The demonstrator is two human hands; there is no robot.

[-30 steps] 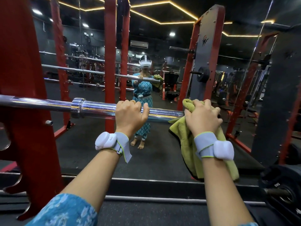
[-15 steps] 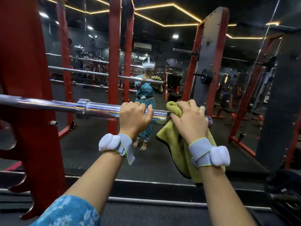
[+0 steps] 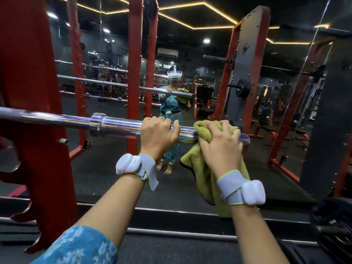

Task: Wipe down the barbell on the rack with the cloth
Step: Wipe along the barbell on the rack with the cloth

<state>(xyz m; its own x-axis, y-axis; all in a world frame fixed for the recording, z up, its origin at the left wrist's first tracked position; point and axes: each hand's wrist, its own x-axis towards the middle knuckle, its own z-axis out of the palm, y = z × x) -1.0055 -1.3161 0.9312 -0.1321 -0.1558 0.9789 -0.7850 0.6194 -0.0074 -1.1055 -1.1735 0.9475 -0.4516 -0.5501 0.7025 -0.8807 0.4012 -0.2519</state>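
Head view is showing the right hand (image 3: 221, 143) wrapping the green cloth (image 3: 202, 174) round the barbell (image 3: 118, 125) near its end, just right of the left hand (image 3: 159, 134) gripping bare steel, so squeezing firmly while sliding is looking wisest.

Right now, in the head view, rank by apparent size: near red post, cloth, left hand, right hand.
1. Red post, though nearness to the camera inflates it.
2. Cloth.
3. Left hand and right hand look alike; no ranking between them.
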